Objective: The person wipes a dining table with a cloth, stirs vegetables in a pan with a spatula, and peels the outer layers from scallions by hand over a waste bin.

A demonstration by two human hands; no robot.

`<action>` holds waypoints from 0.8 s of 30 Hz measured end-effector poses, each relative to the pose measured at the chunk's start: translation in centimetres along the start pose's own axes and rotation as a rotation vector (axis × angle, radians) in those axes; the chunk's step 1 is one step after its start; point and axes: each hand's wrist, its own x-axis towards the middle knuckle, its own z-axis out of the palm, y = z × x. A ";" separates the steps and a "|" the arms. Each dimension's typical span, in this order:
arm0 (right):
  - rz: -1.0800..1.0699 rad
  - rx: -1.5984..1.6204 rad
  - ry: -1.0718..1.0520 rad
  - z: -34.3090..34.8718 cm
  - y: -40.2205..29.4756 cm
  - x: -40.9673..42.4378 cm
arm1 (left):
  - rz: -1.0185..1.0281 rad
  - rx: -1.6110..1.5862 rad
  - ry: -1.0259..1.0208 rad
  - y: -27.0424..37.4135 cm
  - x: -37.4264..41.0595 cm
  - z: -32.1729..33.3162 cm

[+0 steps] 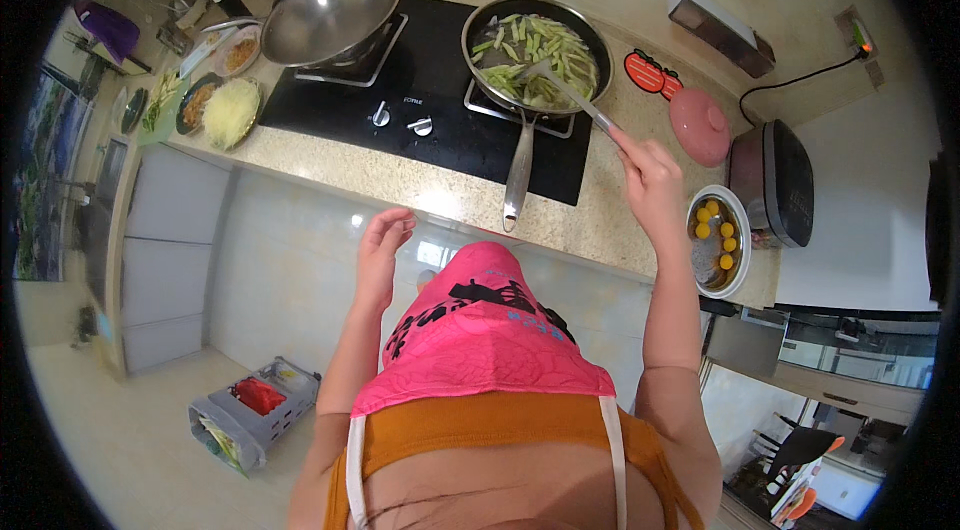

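My right hand [654,181] is closed around the handle of a metal spatula [577,96], whose blade rests among green vegetable strips [551,42] in a frying pan [609,65]. That pan sits on the right burner of a black glass cooktop [450,147], its long metal handle [519,177] pointing towards me. My left hand [390,234] hangs just off the counter's front edge, fingers loosely curled and holding nothing. An empty steel wok [330,16] stands tilted over the left burner. Two control knobs [381,114] lie between the burners.
Left of the cooktop are plates of pale shreds [231,112] and chopped food [199,104]. On the right are a pink lid [699,126], a bowl [742,245] with several egg yolks [726,245] and a dark-lidded container [787,181]. A grey crate [262,410] stands on the floor.
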 end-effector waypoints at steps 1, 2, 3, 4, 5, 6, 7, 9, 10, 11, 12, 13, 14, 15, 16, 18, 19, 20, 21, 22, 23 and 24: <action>0.027 -0.012 -0.042 -0.4 -0.2 -0.3 | -0.012 -0.015 0.012 -0.3 0.0 -0.3; 0.010 -0.053 -0.033 0.3 -0.3 0.0 | -0.024 -0.030 0.026 -0.7 0.0 -0.6; 0.012 -0.108 -0.012 1.1 -0.2 0.2 | -0.041 -0.040 0.014 -0.8 0.1 -0.5; 0.006 -0.155 0.009 2.2 0.0 0.6 | -0.037 -0.031 -0.002 -0.7 0.1 -0.4; 0.003 -0.106 0.057 3.4 0.4 1.1 | -0.034 -0.021 -0.018 -0.5 0.1 -0.3; -0.007 -0.051 0.103 4.9 1.0 1.9 | -0.026 -0.012 -0.025 -0.4 0.1 -0.3; -0.016 0.000 0.148 5.9 1.4 2.5 | -0.020 -0.009 -0.028 -0.4 0.2 -0.2; -0.034 0.058 0.156 7.3 1.7 3.3 | -0.010 -0.005 -0.033 -0.3 0.3 -0.3; -0.043 0.087 0.160 7.6 1.8 3.4 | -0.011 -0.007 -0.030 -0.3 0.3 -0.2; -0.031 0.046 0.133 7.2 1.9 3.1 | -0.012 -0.008 -0.028 -0.2 0.2 -0.2; -0.024 0.005 0.108 6.4 1.6 2.9 | -0.009 -0.013 -0.026 0.0 0.4 -0.1; -0.015 -0.038 0.084 5.9 1.6 2.8 | -0.011 -0.007 -0.003 0.1 0.2 -0.2; -0.004 -0.030 0.116 5.9 2.1 2.7 | -0.014 -0.002 0.019 0.1 -0.2 -0.5; 0.015 -0.023 0.148 6.0 2.9 2.0 | -0.021 0.007 0.036 0.1 -0.5 -0.5; 0.034 -0.017 0.180 6.1 3.6 1.5 | -0.026 -0.002 0.027 0.0 -0.4 -0.3; 0.081 0.034 0.229 7.1 4.7 1.8 | -0.033 -0.011 0.006 0.0 0.0 0.2; 0.106 0.062 0.258 7.4 5.1 1.9 | -0.024 0.009 -0.010 0.1 0.1 0.5; 0.157 0.046 0.231 7.4 5.5 1.1 | -0.015 0.027 -0.027 0.2 0.0 0.7; 0.173 0.054 0.243 7.3 5.3 0.4 | -0.001 0.044 -0.032 0.3 -0.1 0.8; 0.187 0.058 0.254 6.9 5.1 -0.4 | 0.001 0.040 -0.030 0.3 -0.2 0.9; 0.201 0.061 0.265 6.5 5.2 -0.9 | 0.002 0.036 -0.029 0.1 -0.1 1.1; 0.218 0.063 0.268 6.3 5.5 -1.7 | -0.001 0.037 -0.028 0.0 -0.2 1.3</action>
